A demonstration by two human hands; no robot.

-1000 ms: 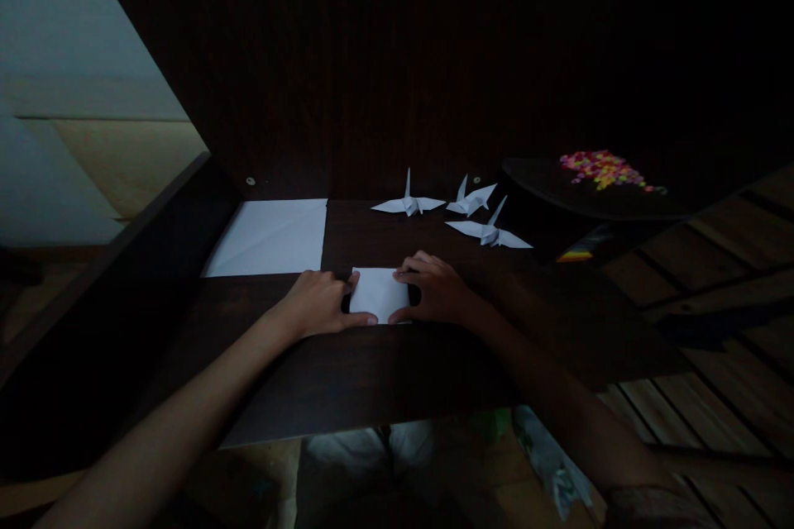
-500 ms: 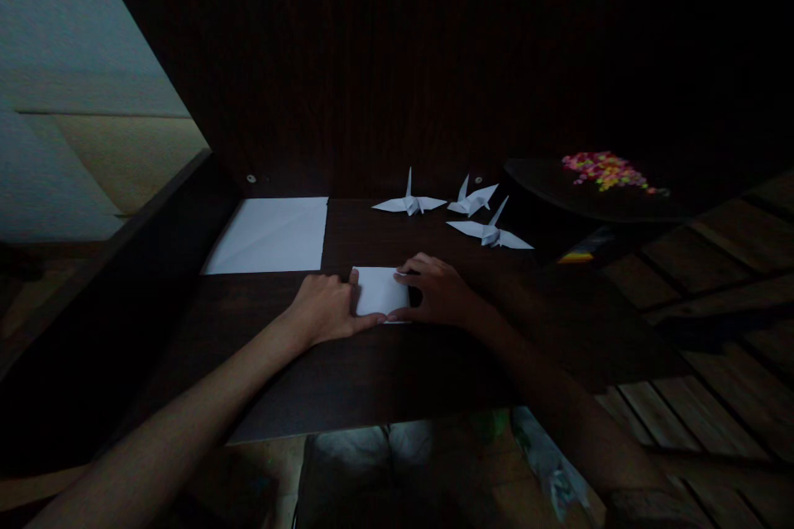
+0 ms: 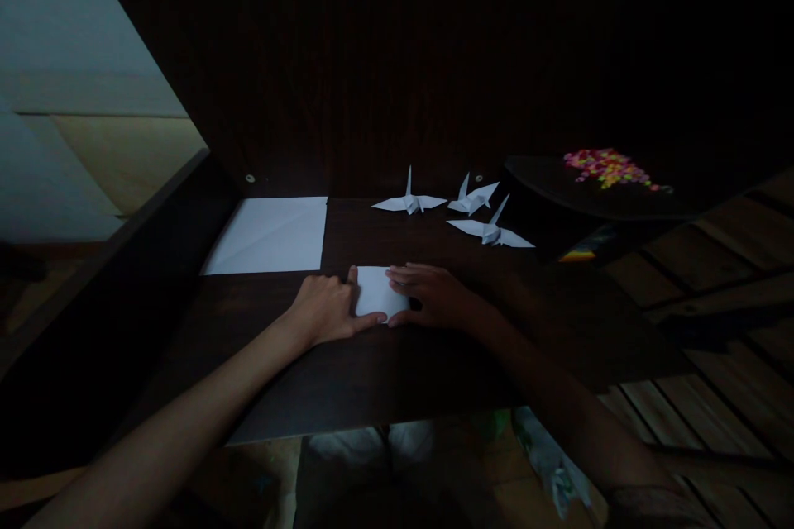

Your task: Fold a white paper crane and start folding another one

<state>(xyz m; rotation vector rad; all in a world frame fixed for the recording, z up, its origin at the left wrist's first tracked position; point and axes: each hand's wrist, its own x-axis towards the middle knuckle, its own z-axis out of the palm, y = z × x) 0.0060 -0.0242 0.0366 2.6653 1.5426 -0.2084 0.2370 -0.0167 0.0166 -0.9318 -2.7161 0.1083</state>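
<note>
A small folded sheet of white paper [image 3: 373, 291] lies on the dark wooden table in front of me. My left hand [image 3: 327, 307] holds its left side down, index finger along the left edge and thumb along the near edge. From the right, my right hand [image 3: 437, 294] grips it, fingers flat over the upper right part and thumb at the near right corner. Beyond the hands stand three white paper cranes: one on the left [image 3: 410, 203], one farther right [image 3: 475, 200] and one nearer [image 3: 492, 232].
A larger white sheet [image 3: 270, 235] with a diagonal crease lies at the back left. A dark side panel [image 3: 124, 256] bounds the table on the left. At the right, a dark corner shelf [image 3: 539, 182] bears a heap of small colourful pieces [image 3: 611, 169].
My right hand's fingers have straightened and slid left over the upper part of the folded paper. My left hand and the cranes stay in place.
</note>
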